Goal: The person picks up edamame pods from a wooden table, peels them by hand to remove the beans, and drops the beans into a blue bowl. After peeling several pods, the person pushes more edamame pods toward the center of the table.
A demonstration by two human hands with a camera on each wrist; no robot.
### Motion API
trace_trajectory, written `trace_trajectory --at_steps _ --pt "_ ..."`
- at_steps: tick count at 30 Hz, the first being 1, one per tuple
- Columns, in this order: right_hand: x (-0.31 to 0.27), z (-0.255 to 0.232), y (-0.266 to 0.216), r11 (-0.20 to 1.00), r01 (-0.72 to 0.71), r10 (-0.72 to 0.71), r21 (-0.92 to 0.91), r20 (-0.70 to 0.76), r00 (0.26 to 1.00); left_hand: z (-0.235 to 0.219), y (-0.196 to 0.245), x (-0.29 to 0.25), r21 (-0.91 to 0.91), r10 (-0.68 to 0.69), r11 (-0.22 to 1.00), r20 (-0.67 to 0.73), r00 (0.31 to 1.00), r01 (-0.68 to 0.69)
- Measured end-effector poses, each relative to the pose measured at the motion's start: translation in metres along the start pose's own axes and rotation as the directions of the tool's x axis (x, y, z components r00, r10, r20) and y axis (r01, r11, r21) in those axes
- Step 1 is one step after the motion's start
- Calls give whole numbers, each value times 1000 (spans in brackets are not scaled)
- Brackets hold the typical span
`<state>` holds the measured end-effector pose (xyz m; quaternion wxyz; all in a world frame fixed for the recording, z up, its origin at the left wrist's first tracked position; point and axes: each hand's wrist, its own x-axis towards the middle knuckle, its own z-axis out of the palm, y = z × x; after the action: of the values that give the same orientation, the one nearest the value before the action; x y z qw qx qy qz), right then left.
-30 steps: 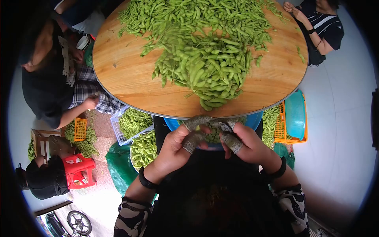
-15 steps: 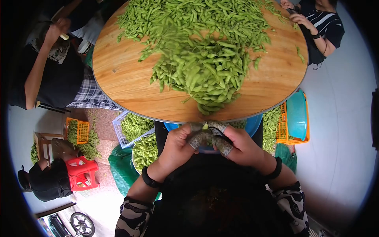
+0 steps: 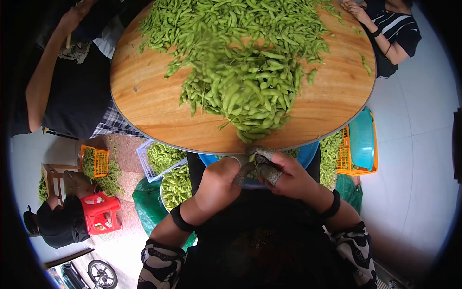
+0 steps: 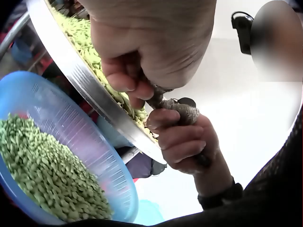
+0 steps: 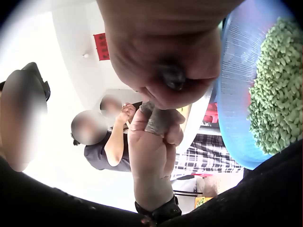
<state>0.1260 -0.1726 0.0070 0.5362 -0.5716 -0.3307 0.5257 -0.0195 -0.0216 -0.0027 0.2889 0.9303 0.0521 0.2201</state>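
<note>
"Where's the green pod (image 3: 251,157)?"
"Between the left hand (image 3: 219,180) and right hand (image 3: 291,178), near the table (image 3: 159,111) edge at 6 o'clock"
"Fingers?"
"Curled on both, wrapped tips pinching 1 pod; the heap of pods (image 3: 260,96) lies at 12 o'clock from them"

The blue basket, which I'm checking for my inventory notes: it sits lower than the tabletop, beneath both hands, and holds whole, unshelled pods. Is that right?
Not quite: the left wrist view shows that the blue basket holds loose shelled beans. It does sit lower than the tabletop, beneath the left hand and right hand.
</note>
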Motion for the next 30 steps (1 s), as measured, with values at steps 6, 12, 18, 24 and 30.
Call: trace_trajectory --at_steps 6,12,18,24,30 --pt "-7 0 -18 854 -243 186 459 167 968 -15 2 7 -796 -332 -174 601 727 579" --pt "-9 3 -1 931 -245 230 270 85 969 2 -10 -3 -322 -121 935 106 987 150" --pt "-10 9 5 993 -10 6 -117 -34 999 4 0 0 303 144 941 45 989 -150" --pt "-18 3 4 998 -62 62 -6 -32 998 -3 2 -7 -682 -365 326 548 753 655" --pt "-11 3 13 832 203 -344 -517 -193 919 0 12 -4 -518 -244 712 449 860 473"
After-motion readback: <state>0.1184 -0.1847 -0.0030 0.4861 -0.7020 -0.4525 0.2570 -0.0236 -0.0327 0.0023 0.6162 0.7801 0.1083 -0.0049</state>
